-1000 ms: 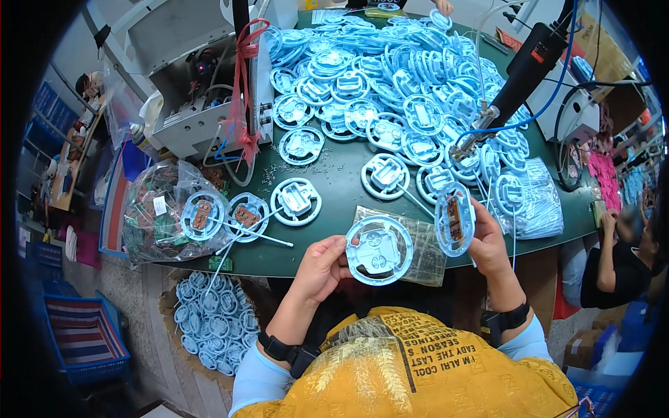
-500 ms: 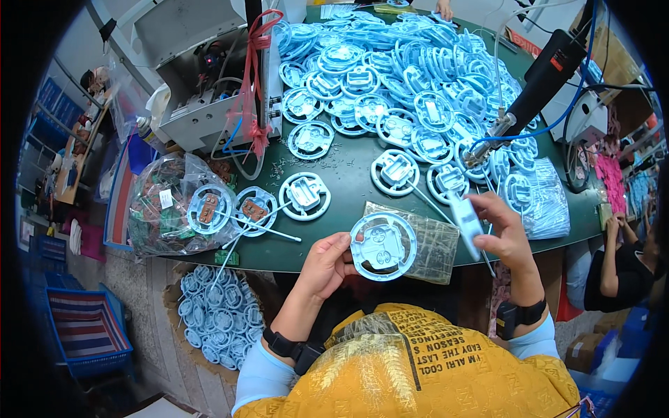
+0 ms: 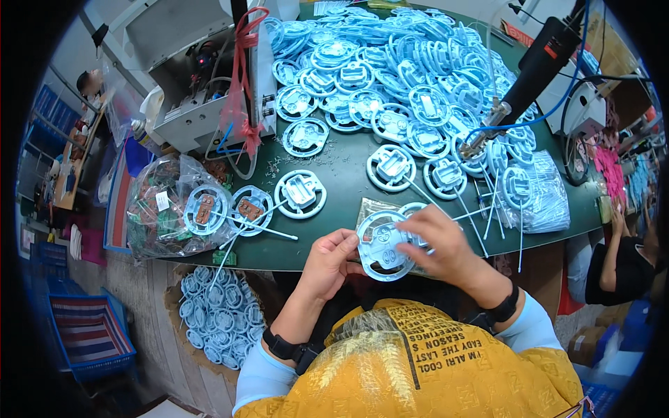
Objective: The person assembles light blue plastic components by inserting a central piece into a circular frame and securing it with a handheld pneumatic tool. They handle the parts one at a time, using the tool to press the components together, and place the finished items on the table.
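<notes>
Both hands (image 3: 334,259) (image 3: 439,244) grip a round blue disc (image 3: 382,245), face up.

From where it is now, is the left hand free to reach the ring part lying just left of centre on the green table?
Probably not at once: the left hand is holding the round blue part; the table ring itself lies unobstructed.

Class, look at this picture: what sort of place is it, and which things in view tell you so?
Probably a small factory assembly bench. A heap of identical pale blue round plastic parts covers the green table, a hanging powered tool dangles over it, and both hands work one part.
</notes>
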Demonstrator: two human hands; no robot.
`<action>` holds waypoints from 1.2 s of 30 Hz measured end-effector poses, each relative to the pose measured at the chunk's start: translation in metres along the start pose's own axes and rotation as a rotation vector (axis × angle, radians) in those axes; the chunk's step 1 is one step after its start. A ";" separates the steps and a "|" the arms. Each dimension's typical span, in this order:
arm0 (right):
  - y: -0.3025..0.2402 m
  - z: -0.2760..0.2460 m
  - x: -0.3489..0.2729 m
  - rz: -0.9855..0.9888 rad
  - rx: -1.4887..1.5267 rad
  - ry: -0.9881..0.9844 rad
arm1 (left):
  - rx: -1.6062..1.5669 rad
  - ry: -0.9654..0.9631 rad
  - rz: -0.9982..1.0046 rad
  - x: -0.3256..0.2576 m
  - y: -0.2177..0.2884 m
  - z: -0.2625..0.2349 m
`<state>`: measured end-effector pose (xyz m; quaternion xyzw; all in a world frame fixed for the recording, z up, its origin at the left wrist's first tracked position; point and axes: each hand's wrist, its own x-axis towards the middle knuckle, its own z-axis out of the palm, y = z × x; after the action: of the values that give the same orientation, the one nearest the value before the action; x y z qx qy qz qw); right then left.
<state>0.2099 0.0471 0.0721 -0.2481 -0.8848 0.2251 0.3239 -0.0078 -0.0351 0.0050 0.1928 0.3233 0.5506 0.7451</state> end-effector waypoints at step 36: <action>-0.021 0.002 0.004 -0.364 -0.425 -0.196 | 0.305 -0.075 0.054 -0.011 0.001 0.037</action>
<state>0.1996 0.0327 0.0847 -0.1246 -0.9691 -0.0042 0.2127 0.0156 -0.0427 0.0350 0.3328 0.3699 0.5073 0.7036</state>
